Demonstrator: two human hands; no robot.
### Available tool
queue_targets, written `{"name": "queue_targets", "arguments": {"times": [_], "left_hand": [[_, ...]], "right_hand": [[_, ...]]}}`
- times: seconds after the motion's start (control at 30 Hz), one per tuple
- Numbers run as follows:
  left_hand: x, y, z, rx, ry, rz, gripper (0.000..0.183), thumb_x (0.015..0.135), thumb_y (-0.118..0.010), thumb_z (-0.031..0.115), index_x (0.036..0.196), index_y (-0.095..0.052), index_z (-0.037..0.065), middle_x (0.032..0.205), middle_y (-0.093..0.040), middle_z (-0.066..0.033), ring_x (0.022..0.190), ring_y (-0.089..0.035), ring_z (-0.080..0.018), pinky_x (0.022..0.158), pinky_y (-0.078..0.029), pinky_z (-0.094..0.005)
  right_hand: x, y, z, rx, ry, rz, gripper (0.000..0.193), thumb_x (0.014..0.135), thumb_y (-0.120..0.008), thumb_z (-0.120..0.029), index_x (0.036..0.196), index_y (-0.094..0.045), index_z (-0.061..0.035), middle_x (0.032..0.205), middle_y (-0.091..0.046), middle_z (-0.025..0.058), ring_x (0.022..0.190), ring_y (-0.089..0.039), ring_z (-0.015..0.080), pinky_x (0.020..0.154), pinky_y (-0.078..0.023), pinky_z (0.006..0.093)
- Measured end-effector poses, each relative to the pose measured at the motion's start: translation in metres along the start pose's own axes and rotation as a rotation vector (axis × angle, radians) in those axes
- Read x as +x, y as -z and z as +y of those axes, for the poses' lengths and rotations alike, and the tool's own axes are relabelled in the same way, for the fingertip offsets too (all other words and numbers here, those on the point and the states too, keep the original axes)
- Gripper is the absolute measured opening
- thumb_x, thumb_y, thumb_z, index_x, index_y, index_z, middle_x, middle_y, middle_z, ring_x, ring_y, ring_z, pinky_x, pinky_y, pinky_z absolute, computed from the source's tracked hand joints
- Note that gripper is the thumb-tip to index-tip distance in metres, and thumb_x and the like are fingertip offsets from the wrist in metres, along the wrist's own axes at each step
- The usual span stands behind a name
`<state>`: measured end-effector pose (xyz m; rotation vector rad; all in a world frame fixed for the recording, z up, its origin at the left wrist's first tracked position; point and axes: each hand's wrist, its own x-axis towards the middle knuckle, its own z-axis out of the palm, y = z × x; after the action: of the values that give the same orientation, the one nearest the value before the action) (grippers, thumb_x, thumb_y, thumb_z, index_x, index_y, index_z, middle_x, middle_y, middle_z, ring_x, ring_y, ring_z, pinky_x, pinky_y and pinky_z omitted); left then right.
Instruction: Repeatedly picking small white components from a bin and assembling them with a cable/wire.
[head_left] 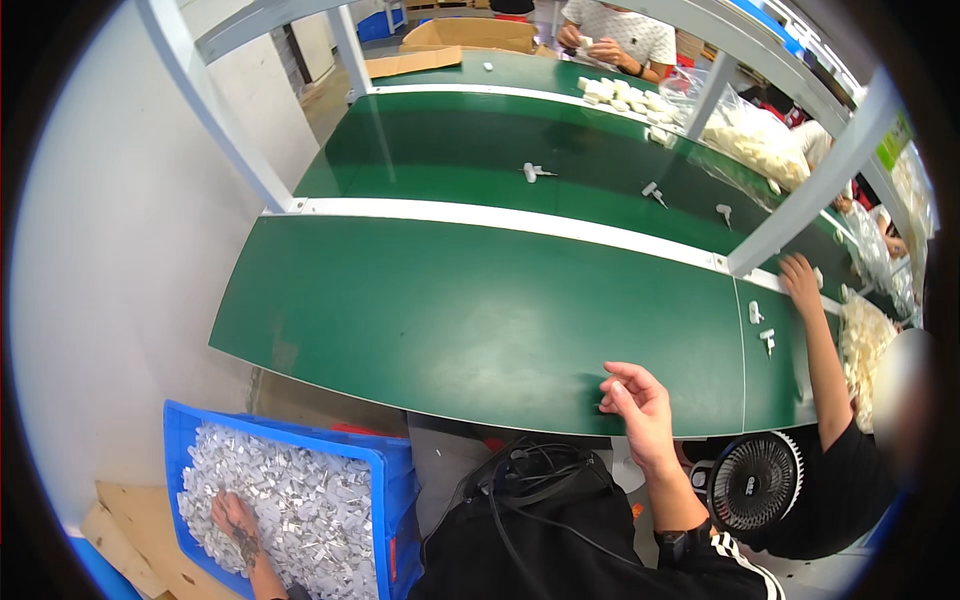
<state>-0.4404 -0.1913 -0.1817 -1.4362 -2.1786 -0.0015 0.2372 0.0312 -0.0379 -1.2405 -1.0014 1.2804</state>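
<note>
My left hand [234, 516] reaches down into a blue plastic bin [376, 470] at the lower left. The bin is heaped with small white and clear plastic pieces [310, 490], some with shiny metal bits. Those pieces partly hide my left fingertips, so I cannot see whether they grip one. Over the near edge of the green worktable [450, 310], my right hand [640, 405] is raised with its fingers loosely bent and apart. I see nothing held in it.
White posts and a white rail [500, 222] divide the table. Small white parts [538, 172] lie beyond the rail. At right, a co-worker's arm [820, 350] reaches across, near a black fan [752, 482]. Another person handles white pieces [625, 95] at the far side. Black cables [520, 470] lie before me.
</note>
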Motion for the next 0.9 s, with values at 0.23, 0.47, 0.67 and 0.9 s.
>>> {"name": "queue_targets", "arguments": {"times": [0.23, 0.47, 0.67, 0.9], "left_hand": [[-0.013, 0.048, 0.013, -0.371, 0.415, 0.098, 0.023, 0.082, -0.06, 0.002, 0.103, -0.053, -0.002, 0.107, -0.057, -0.02, 0.098, -0.055, -0.0358, 0.087, -0.042, -0.0422], [-0.069, 0.032, -0.008, -0.388, 0.367, -0.087, 0.037, 0.082, -0.062, 0.009, 0.118, -0.053, 0.004, 0.089, -0.063, -0.0175, 0.082, -0.061, -0.0342, 0.074, -0.047, -0.0406], [-0.103, 0.045, 0.019, -0.387, 0.445, -0.133, 0.033, 0.084, -0.061, 0.007, 0.116, -0.055, 0.005, 0.085, -0.062, -0.0144, 0.078, -0.059, -0.0274, 0.069, -0.045, -0.0381], [-0.059, 0.113, 0.09, -0.665, 0.521, -0.023, 0.04, 0.076, -0.068, 0.006, 0.116, -0.059, 0.004, 0.088, -0.06, -0.0039, 0.068, -0.047, -0.0108, 0.062, -0.041, -0.026]], "right_hand": [[0.001, 0.01, 0.033, 0.045, 0.126, 0.078, 0.023, 0.092, -0.057, -0.006, 0.113, -0.058, 0.0013, 0.091, -0.059, 0.0033, 0.077, -0.056, 0.0076, 0.069, -0.052, 0.0241], [-0.005, 0.011, 0.039, -0.071, 0.343, -0.014, 0.015, 0.088, -0.058, 0.003, 0.102, -0.062, 0.0068, 0.095, -0.054, 0.0073, 0.078, -0.055, 0.0098, 0.068, -0.054, 0.023], [-0.005, 0.019, 0.041, -0.07, 0.36, -0.065, 0.015, 0.089, -0.056, 0.001, 0.102, -0.062, 0.0046, 0.091, -0.056, 0.0058, 0.074, -0.057, 0.0101, 0.068, -0.051, 0.0233], [-0.005, 0.018, 0.04, -0.088, 0.366, -0.057, 0.015, 0.089, -0.059, 0.0, 0.102, -0.062, 0.0063, 0.094, -0.056, 0.007, 0.077, -0.056, 0.01, 0.069, -0.052, 0.0228]]}}
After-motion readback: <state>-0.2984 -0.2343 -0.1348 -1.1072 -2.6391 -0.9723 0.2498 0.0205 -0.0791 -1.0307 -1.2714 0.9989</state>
